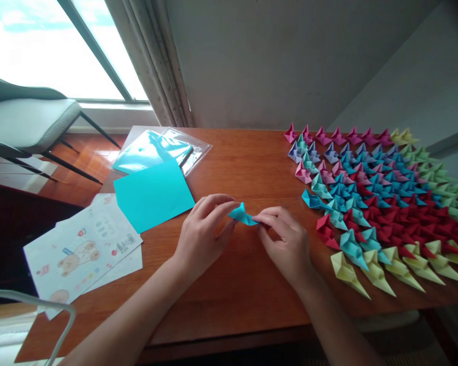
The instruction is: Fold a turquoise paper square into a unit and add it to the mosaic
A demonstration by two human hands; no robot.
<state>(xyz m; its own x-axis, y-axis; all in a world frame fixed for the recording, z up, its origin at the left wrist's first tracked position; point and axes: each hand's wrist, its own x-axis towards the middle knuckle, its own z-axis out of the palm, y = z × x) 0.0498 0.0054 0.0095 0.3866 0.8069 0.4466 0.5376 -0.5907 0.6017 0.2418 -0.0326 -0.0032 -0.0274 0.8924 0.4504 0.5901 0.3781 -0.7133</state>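
Observation:
A small folded piece of turquoise paper (242,214) sits just above the wooden table (244,162), pinched from both sides. My left hand (204,229) grips its left end with thumb and fingers closed. My right hand (286,239) pinches its right end. A stack of flat turquoise paper sheets (152,193) lies to the left of my left hand.
Rows of several folded paper pieces (381,198) in pink, purple, blue, red and yellow-green cover the table's right side. A clear plastic bag with turquoise paper (160,147) lies at the back left. Printed cartoon sheets (80,249) overhang the left edge. A grey chair (26,119) stands by the window.

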